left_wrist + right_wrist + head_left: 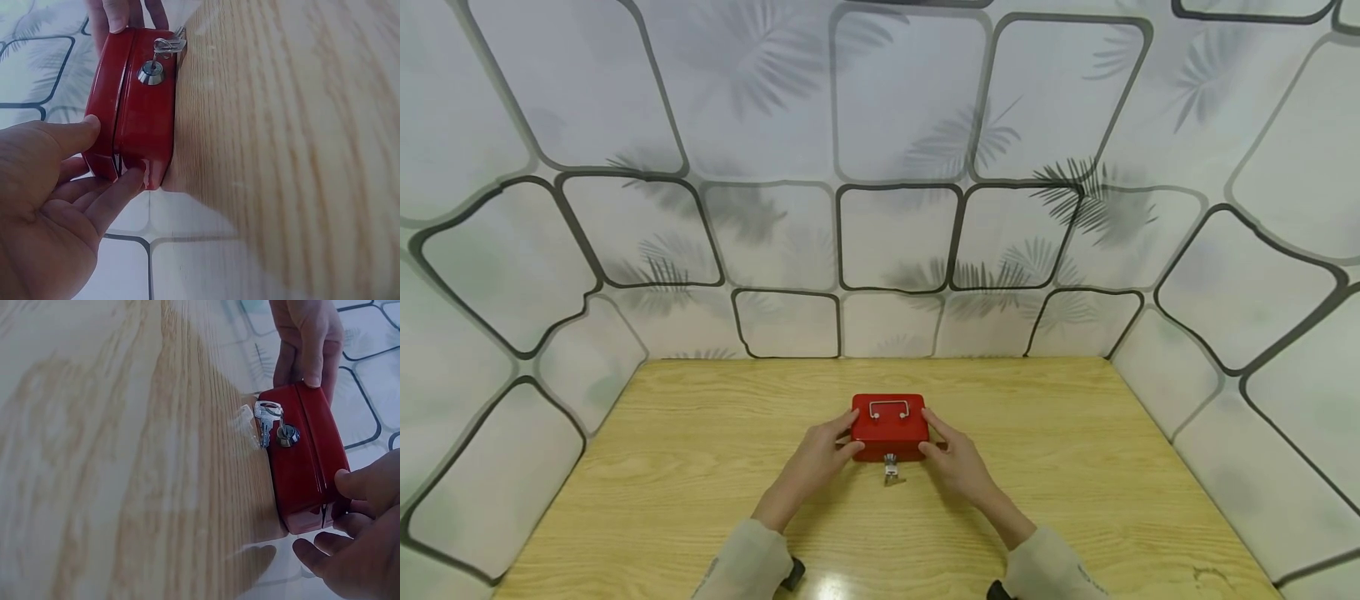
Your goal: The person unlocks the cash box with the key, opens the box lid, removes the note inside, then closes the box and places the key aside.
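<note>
A small red metal cash box stands on the table with its lid down and a wire carrying handle lying on top. In its front is a round lock, with one key inserted and another key hanging from the ring. My left hand grips the box's left end, thumb at the front edge of the lid and fingers against the side. At the right end my right hand holds it likewise, its thumb near the lid seam. The inside of the box is hidden.
The box rests on a light wood-grain table. White walls with dark outlined shapes and leaf prints rise behind the table and along both sides. Cuffed sleeves cover the forearms.
</note>
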